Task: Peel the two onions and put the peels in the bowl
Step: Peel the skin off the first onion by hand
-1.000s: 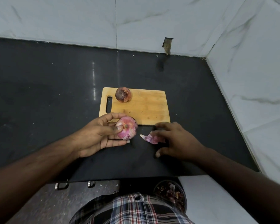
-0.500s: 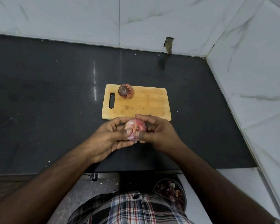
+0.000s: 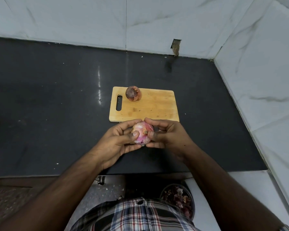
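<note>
Head view showed the left hand (image 3: 117, 144) and right hand (image 3: 167, 137) cupping a pink, partly peeled onion (image 3: 142, 134), fingers curled round it, above the black counter (image 3: 48, 105). Just beyond lay a wooden cutting board (image 3: 153, 107) bearing the dark second onion (image 3: 133, 95). White marble walls (image 3: 157, 22) met at the corner. The bowl (image 3: 178, 200) of peels sat below the counter edge, beside a plaid shirt (image 3: 133, 215).

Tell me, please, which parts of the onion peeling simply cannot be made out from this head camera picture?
- Held onion: its sides and underside are covered by the left hand and right hand, so the skin left there is hidden.
- Bowl: the right forearm and plaid shirt cover part of it; its peels are too blurred to count.
- Onion on the cutting board: its far side faces away.
</note>
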